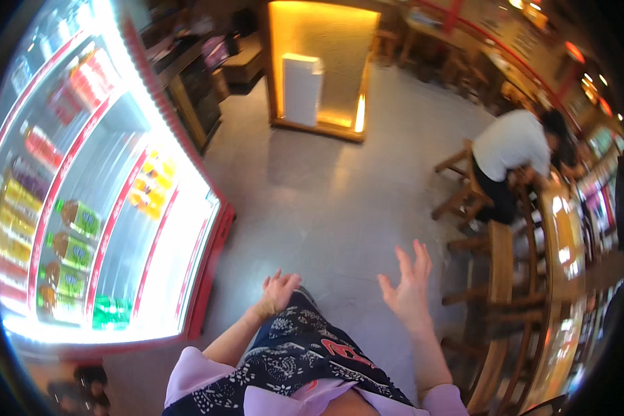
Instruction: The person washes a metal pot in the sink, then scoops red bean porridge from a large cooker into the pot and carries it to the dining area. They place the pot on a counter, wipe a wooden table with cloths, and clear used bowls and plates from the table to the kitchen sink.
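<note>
My left hand [279, 292] hangs in front of the dark floral-print apron [291, 338], fingers slightly curled, with nothing visible in it. Off to the right, my right hand [408, 278] is raised above the grey floor [312, 218], thumb and fingers spread and holding nothing. Neither hand appears to touch any object. To my left stands a lit, red-framed drinks cooler [208, 270], closer to my left hand than to my right. Its shelves carry green-labelled bottles [78, 255], orange drink bottles [153, 184] and red-labelled bottles [41, 145].
Along the right run wooden benches [501, 265] and a long wooden table [564, 229]. A person in a white top [512, 143] sits there, bent forward. Ahead stands a lit, wood-framed panel [338, 67] with a white box [301, 91]. Dark furniture [192, 93] lies beyond the cooler.
</note>
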`<action>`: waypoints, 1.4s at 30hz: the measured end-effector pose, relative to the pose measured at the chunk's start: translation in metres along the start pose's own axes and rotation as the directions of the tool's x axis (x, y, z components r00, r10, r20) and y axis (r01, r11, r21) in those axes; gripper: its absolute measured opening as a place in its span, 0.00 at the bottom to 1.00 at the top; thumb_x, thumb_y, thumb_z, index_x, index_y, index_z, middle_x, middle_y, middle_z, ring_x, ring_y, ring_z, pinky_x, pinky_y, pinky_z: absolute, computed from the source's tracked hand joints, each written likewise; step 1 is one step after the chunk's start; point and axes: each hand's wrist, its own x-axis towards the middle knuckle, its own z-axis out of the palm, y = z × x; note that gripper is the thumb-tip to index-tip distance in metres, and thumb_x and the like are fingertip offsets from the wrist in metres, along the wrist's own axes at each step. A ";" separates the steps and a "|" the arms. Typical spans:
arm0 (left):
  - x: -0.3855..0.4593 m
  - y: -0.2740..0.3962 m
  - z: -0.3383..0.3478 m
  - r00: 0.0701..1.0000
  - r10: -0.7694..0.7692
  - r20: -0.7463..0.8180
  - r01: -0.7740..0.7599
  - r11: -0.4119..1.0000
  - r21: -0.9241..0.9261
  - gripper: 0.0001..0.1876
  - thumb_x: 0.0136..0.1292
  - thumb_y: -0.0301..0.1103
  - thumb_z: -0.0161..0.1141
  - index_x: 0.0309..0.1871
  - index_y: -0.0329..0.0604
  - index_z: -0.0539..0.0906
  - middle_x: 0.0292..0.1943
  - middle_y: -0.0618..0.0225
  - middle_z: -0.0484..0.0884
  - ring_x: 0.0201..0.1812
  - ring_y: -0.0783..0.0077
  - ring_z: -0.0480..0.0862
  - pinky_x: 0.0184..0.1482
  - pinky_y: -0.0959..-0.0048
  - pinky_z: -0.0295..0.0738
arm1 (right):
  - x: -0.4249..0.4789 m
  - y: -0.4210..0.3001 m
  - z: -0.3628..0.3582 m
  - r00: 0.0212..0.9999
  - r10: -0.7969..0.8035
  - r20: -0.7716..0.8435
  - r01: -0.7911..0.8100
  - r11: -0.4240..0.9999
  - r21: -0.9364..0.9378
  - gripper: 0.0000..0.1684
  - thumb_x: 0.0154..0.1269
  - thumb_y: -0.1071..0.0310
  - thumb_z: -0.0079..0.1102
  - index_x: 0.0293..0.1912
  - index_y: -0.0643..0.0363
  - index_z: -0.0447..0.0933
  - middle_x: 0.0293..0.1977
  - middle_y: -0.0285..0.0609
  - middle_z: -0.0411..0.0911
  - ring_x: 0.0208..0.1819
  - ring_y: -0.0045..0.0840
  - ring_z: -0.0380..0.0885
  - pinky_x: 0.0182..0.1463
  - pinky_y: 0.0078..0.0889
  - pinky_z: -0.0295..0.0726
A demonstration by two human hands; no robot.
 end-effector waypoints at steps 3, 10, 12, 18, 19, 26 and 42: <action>0.020 -0.014 -0.019 0.910 -0.409 -0.072 0.344 0.839 -0.421 0.24 0.66 0.51 0.40 0.50 0.41 0.76 0.39 0.65 0.83 0.56 0.57 0.71 0.59 0.62 0.59 | 0.056 0.005 0.055 0.995 -0.098 0.033 0.086 0.958 0.272 0.28 0.48 0.68 0.63 0.51 0.63 0.70 0.57 0.57 0.58 0.58 0.47 0.59 0.58 0.43 0.63; 0.172 -0.028 -0.083 0.916 -0.313 -0.250 0.164 0.862 -0.480 0.17 0.59 0.41 0.58 0.42 0.34 0.77 0.31 0.62 0.82 0.31 0.70 0.81 0.35 0.75 0.76 | 0.113 0.210 0.233 0.958 0.047 0.281 -0.102 0.977 0.185 0.16 0.56 0.58 0.58 0.33 0.64 0.76 0.31 0.49 0.76 0.35 0.35 0.75 0.36 0.31 0.74; 0.223 -0.008 -0.128 0.910 -0.413 -0.036 0.234 0.582 -0.778 0.16 0.58 0.42 0.58 0.36 0.34 0.78 0.26 0.63 0.80 0.25 0.71 0.81 0.30 0.75 0.75 | 0.104 0.263 0.252 0.712 0.434 0.553 -0.576 0.811 0.105 0.15 0.57 0.58 0.58 0.32 0.63 0.75 0.29 0.48 0.75 0.33 0.34 0.74 0.34 0.30 0.73; 0.343 -0.016 -0.228 0.854 -0.352 -0.383 0.072 0.809 -0.584 0.15 0.55 0.42 0.60 0.28 0.36 0.77 0.14 0.66 0.72 0.16 0.77 0.71 0.21 0.74 0.67 | 0.178 0.299 0.316 0.149 0.613 0.776 -0.905 0.401 -0.143 0.14 0.58 0.57 0.57 0.30 0.59 0.71 0.25 0.43 0.71 0.27 0.28 0.70 0.28 0.27 0.69; 0.365 -0.025 -0.241 0.815 -0.364 -0.452 0.071 0.835 -0.545 0.15 0.54 0.42 0.61 0.27 0.36 0.78 0.13 0.67 0.70 0.15 0.77 0.70 0.21 0.74 0.66 | 0.194 0.302 0.328 0.109 0.600 0.793 -0.899 0.400 -0.179 0.14 0.58 0.56 0.56 0.30 0.58 0.71 0.24 0.42 0.71 0.26 0.28 0.70 0.27 0.27 0.69; 0.472 -0.096 -0.347 0.539 -0.379 -0.752 0.000 0.893 -0.450 0.27 0.45 0.40 0.69 0.48 0.38 0.72 0.40 0.58 0.73 0.29 0.71 0.74 0.31 0.72 0.70 | 0.387 0.319 0.424 0.101 0.428 0.898 -0.791 0.582 -0.188 0.14 0.59 0.55 0.55 0.27 0.53 0.67 0.19 0.36 0.66 0.19 0.22 0.65 0.20 0.23 0.64; 0.440 -0.361 -0.756 0.030 0.133 -0.991 0.585 0.801 0.125 0.39 0.48 0.28 0.62 0.65 0.43 0.58 0.66 0.58 0.57 0.67 0.58 0.55 0.67 0.62 0.49 | 0.820 -0.004 0.586 0.447 -0.279 0.850 0.212 0.956 0.202 0.14 0.57 0.57 0.56 0.41 0.53 0.77 0.36 0.46 0.78 0.36 0.37 0.77 0.41 0.36 0.74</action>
